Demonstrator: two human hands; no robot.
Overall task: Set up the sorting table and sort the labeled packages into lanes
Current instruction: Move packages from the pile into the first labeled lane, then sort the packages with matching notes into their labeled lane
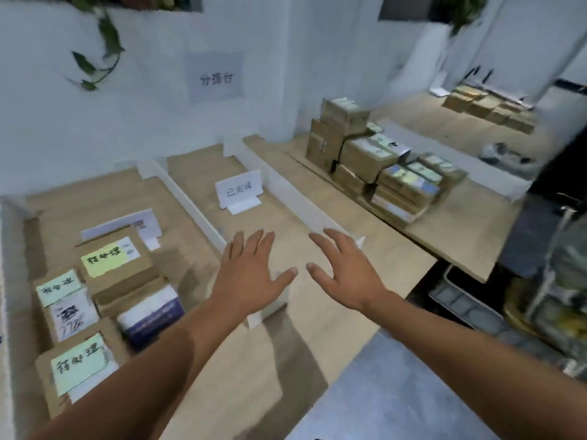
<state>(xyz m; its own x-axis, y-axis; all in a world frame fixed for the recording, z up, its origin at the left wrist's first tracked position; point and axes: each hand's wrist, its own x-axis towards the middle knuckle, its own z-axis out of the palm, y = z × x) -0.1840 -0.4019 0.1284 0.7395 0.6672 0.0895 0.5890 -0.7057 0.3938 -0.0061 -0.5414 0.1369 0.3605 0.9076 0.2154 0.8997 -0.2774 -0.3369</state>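
Palms faced down on both sides when I checked the head feed. The left grip (251, 274) was wide, fingers spread and holding nothing, over the near end of the left divider (190, 198), the white strip that parted the left lane from the middle one (I could not tell whether it touched the strip). The right grip (346, 274) was just as wide and held nothing, over the middle lane, its fingertips near the end of the right divider (295, 198). The thumbs pointed at each other, close but apart.

Packages (111, 265) lay in the left lane on the worktop (305, 319): brown boxes with pale green handwritten labels, packed side by side, with a blue and white one among them. A left card (139, 223) stood behind them, half hidden. A middle card (239, 188) stood alone in the middle lane, farther back than my grips. Beyond the right divider a stack (381, 166) of more labelled boxes sat well apart from both grips. A paper sign (214, 77) hung on the white wall above the lanes, and leaves (108, 42) trailed down at upper left. Blur kept me from reading the labels.
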